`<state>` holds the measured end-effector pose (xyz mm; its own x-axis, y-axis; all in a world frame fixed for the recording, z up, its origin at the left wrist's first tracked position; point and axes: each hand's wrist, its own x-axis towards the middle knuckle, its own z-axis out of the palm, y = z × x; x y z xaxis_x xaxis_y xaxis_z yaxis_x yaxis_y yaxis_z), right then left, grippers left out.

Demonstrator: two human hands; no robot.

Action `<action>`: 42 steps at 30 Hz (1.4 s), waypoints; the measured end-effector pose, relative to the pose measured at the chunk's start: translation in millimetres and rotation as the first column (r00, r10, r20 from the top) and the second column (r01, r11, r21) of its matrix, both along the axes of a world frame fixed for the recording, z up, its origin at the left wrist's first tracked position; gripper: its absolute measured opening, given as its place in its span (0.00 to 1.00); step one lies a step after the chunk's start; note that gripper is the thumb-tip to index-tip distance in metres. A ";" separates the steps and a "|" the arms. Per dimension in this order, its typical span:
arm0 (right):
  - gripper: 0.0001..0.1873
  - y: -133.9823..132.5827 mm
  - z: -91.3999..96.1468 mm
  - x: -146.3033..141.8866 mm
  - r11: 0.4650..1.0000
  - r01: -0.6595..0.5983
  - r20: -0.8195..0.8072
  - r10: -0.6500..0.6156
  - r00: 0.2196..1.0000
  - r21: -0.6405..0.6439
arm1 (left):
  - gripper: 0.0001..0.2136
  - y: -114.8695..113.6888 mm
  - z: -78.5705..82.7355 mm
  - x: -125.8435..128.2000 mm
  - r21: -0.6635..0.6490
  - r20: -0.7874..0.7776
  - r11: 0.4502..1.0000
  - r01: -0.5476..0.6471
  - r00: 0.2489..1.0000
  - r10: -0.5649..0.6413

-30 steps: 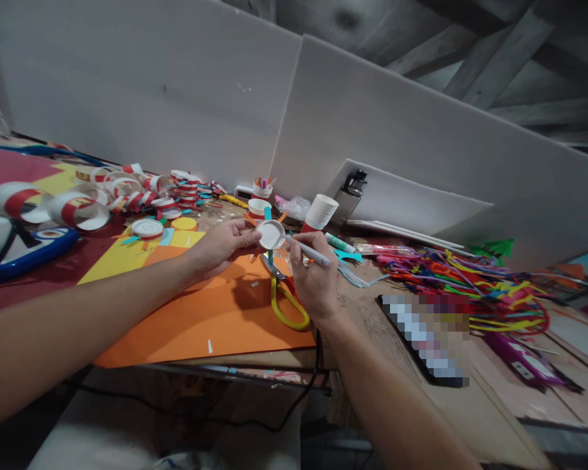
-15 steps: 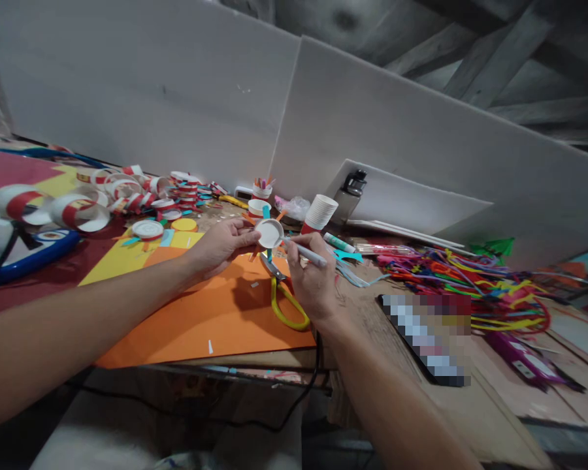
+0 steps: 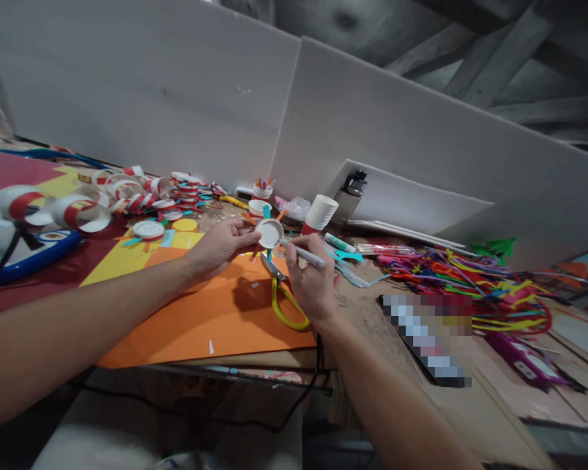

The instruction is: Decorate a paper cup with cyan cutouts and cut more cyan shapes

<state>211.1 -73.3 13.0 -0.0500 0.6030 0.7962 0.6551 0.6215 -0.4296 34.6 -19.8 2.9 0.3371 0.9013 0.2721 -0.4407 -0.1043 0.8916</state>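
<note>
Between the fingers of my left hand (image 3: 229,247) is a cut-down paper cup base (image 3: 270,234), round and white, with orange and teal paper strips sticking out around it. My right hand (image 3: 313,277) grips a pale grey pen (image 3: 308,254), its tip end close to the cup base's right rim. Below the hands, scissors with yellow handles (image 3: 290,313) lie partly on orange paper (image 3: 191,326), the right handle close to my right wrist. A similar finished-looking disc with strips (image 3: 147,230) rests to the left.
Behind my hands stand a stack of paper cups (image 3: 321,212) and a dark bottle (image 3: 350,199). Curled red-and-white cup strips (image 3: 81,210) spread at the left. Colourful pipe cleaners (image 3: 451,277) heap at the right, beyond a pixelated dark-edged object (image 3: 424,343). White boards (image 3: 176,98) wall the back.
Almost nothing differs. The pen and my right fingers have shifted very slightly; my left hand keeps the cup base in the same place.
</note>
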 end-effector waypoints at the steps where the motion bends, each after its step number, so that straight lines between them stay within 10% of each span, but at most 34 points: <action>1: 0.05 -0.1 0.0 -0.1 1.000 -0.002 -0.001 0.002 1.000 0.002 | 0.17 0.2 -0.2 -0.1 0.000 -0.003 1.000 0.001 1.000 -0.001; 42: 0.06 -2.1 -2.2 -4.6 0.999 -0.028 0.040 0.029 0.999 -0.047 | 0.17 -5.7 4.5 0.9 0.046 -0.044 0.999 -0.009 0.999 0.011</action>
